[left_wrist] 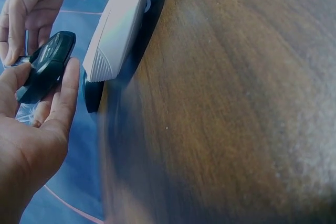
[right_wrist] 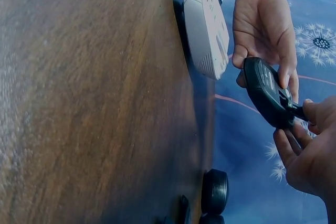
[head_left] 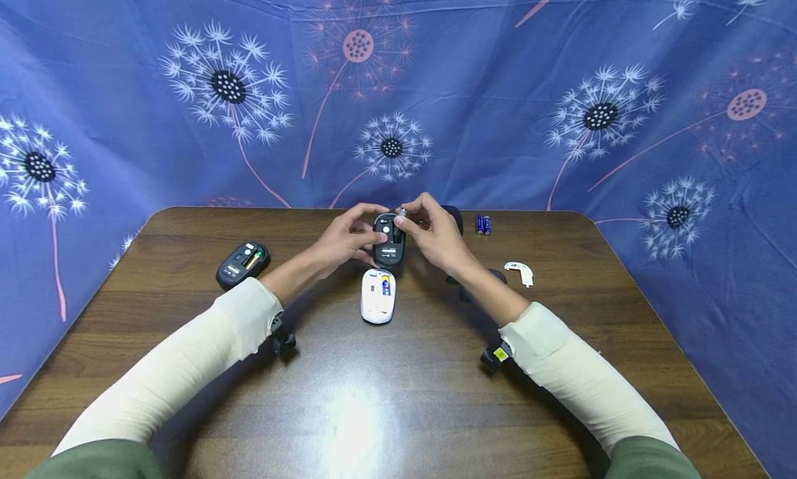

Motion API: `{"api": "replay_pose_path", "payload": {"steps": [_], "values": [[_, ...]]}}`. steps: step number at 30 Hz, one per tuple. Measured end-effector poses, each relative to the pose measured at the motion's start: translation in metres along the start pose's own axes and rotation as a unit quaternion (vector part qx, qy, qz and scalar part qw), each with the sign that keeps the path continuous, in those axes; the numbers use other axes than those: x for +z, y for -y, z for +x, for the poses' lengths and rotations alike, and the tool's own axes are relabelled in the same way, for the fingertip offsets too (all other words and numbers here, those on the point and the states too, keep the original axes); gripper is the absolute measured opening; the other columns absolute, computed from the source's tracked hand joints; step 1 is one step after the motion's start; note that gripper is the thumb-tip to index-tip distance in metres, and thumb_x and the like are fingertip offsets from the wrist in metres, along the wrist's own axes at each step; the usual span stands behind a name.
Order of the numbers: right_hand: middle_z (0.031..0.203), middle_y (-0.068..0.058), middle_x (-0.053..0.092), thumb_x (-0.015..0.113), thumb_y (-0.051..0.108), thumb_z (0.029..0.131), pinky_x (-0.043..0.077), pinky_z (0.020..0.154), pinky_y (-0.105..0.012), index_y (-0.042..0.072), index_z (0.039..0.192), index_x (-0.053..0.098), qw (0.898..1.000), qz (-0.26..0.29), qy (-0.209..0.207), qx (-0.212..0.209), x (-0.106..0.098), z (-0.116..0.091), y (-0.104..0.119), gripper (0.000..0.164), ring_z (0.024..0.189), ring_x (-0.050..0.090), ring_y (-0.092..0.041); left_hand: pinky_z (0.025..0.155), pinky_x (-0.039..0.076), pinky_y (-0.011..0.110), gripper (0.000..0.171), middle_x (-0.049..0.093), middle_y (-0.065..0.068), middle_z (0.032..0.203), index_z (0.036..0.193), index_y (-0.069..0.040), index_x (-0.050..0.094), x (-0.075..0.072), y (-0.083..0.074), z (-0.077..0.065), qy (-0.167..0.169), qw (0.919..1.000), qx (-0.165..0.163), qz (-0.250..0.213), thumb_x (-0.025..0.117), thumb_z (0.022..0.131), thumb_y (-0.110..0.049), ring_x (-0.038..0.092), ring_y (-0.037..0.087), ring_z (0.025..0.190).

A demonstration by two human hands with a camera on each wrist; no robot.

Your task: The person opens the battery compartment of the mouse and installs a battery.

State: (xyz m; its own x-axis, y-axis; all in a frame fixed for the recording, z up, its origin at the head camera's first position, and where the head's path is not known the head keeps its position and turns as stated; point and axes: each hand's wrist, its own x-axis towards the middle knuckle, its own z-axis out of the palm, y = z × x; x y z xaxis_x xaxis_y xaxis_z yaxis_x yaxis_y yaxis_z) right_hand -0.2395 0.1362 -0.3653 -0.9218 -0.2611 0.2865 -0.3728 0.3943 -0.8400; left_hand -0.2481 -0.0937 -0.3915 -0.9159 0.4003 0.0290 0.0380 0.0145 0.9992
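Note:
Above the far edge of the table, my left hand [head_left: 345, 238] holds a black computer mouse [head_left: 389, 255] underside up, with its battery slot uncovered. The thumb lies on the mouse's underside. My right hand [head_left: 438, 237] pinches a small dark battery [right_wrist: 297, 110] with a silvery end, tilted at the end of the slot. Its fingers also touch the mouse's edge in the right wrist view. Just below the hands in the head view, a white mouse [head_left: 372, 309] lies underside up with a blue-and-yellow battery [head_left: 386, 286] in its uncovered slot.
Another upturned black mouse [head_left: 232, 270] with a green-gold battery lies at left. Two blue batteries [head_left: 483, 225] and a white battery cover [head_left: 521, 271] are at right. Black objects [head_left: 457, 219] sit behind my right hand and wrist, partly hidden. A blue flowered cloth [head_left: 473, 119] hangs behind the table.

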Motion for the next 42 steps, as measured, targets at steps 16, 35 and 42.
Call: {"api": "replay_pose_path", "payload": {"steps": [16,35,42], "values": [[0.138,-0.015,0.077,0.085,0.016,0.102,0.066,0.112,-0.051,0.006,0.140,0.073,0.999,-0.015,0.033,0.017,0.0010,0.0006,-0.0016,0.041,0.128,0.075,-0.036,0.070,0.073,0.035,0.057,0.069,0.011,0.105,0.161,-0.011,0.054,-0.0011,0.0017,-0.0029,0.000,0.9999,-0.010,0.005,0.071,0.108,0.001,0.070,0.019,0.082],[0.138,-0.012,0.069,0.061,0.027,0.115,0.070,0.091,-0.028,0.003,0.156,0.058,0.947,0.225,0.089,0.214,-0.0010,0.0020,-0.0002,0.048,0.103,0.073,-0.017,0.072,0.074,0.037,0.057,0.069,0.013,0.108,0.160,-0.013,0.057,-0.0002,-0.0033,-0.0031,0.003,0.9999,0.010,0.008,0.072,0.107,0.002,0.073,0.020,0.088],[0.132,-0.010,0.069,0.060,0.021,0.115,0.069,0.088,-0.027,0.000,0.155,0.057,0.941,0.239,0.097,0.220,0.0013,0.0001,0.0003,0.045,0.098,0.073,-0.015,0.071,0.074,0.036,0.056,0.070,0.013,0.108,0.160,-0.013,0.058,0.0010,-0.0026,-0.0047,0.000,0.9999,0.006,0.011,0.072,0.107,0.001,0.073,0.021,0.088]]}}
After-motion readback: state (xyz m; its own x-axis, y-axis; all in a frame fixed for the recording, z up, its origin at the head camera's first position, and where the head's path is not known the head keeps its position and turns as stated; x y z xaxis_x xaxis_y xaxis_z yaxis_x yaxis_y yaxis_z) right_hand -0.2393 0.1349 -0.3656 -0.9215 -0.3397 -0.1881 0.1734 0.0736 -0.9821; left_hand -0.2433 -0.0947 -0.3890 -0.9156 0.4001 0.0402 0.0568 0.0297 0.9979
